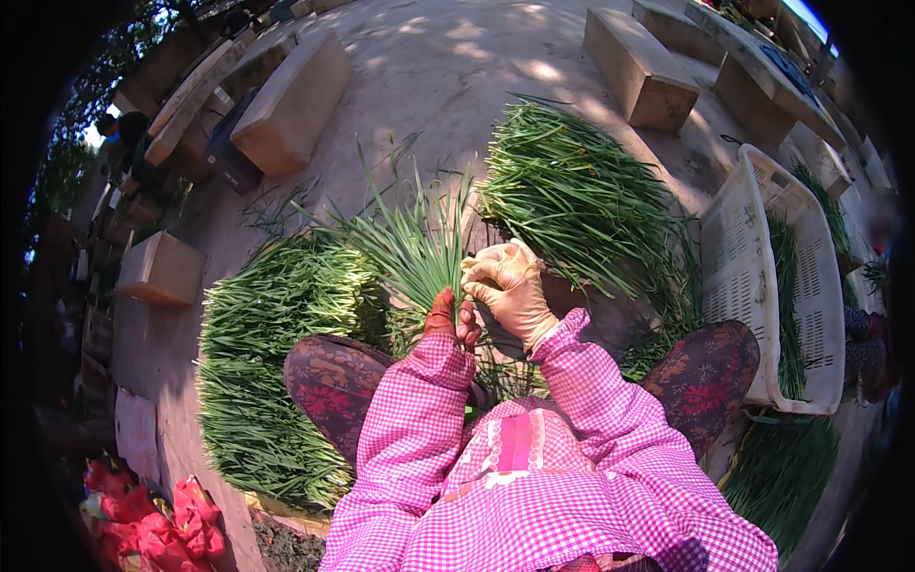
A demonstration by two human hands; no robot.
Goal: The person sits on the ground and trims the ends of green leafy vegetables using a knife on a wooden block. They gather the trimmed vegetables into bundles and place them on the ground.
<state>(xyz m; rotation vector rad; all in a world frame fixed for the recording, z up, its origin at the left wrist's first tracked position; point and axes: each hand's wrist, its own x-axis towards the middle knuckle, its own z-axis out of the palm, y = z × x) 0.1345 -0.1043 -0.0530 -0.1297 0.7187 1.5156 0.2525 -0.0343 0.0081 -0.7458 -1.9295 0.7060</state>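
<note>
A loose bunch of green garlic chives (422, 250) fans upward and away from me, its lower stems gripped in my left hand (452, 320). Something reddish-brown covers that hand's thumb. My right hand (511, 289) wears a pale rubber glove. Its bent fingertips meet at the right side of the bunch; whether they pinch a leaf is hidden. To the left lies a tall, neatly layered stack of chives (264, 372), with pale stem ends showing. A looser heap of chives (572, 193) rests on the ground ahead and to the right.
A white perforated plastic crate (736, 264) with chives inside stands at the right. More chives (783, 479) lie below it. Concrete blocks (293, 104) and a concrete bench (640, 71) stand ahead. Red plastic bags (161, 525) sit at lower left. Another person (868, 343) is partly visible far right.
</note>
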